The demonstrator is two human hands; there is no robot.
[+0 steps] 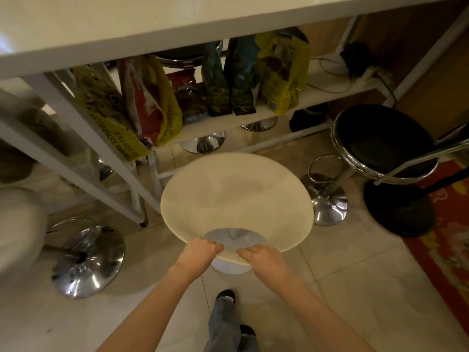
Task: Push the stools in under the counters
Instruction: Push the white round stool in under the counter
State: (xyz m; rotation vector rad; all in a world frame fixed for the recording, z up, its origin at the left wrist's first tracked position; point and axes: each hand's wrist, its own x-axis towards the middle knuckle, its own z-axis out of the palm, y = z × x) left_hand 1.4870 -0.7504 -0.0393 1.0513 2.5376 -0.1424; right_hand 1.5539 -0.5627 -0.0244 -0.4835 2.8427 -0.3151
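Note:
A cream stool with a curved seat (pixel 236 196) stands just in front of the white counter (pixel 127 29). Its seat has a handle cutout at the near rim, through which the pale base shows. My left hand (pixel 200 252) grips the near rim left of the cutout. My right hand (pixel 261 255) grips the rim right of it. A black round stool with a chrome rim (pixel 380 141) stands at the right, beside the counter frame. Part of a white stool seat (pixel 17 224) with a chrome base (pixel 86 262) shows at the left edge.
A shelf (pixel 317 92) under the counter holds several coffee bags, cables and a power strip. Chrome stool bases (pixel 204 144) stand beyond the shelf. A chrome base with footrest (pixel 327 199) stands right of the cream stool. A red rug (pixel 446 237) covers the floor at right. My feet (pixel 225 295) are below.

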